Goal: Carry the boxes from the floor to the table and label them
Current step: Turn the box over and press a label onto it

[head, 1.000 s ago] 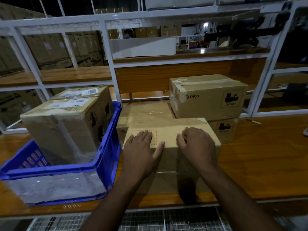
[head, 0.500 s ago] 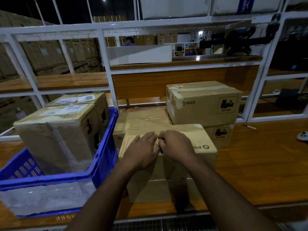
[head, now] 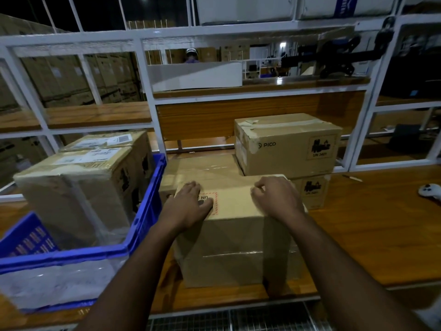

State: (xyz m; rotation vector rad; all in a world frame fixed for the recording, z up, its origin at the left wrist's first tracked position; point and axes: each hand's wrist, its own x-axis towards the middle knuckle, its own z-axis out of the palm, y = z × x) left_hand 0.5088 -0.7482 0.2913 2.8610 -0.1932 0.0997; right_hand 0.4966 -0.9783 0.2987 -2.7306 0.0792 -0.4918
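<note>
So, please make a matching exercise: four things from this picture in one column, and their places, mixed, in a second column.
Things
1. left hand
2. PICO box
3. blue crate
4. white controller

Places
A. far right on the table
B. left, with two labelled boxes inside
C. stacked on another box, behind the front box
D. flat on the red dashed mark on the front box

Pairs: 1-D, 2-C, 3-B, 4-A

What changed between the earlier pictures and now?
The left hand and right hand, pressed together mid-box half a second ago, have slid apart along the top of the near box. The box, the crate and the stacked boxes stayed put.
</note>
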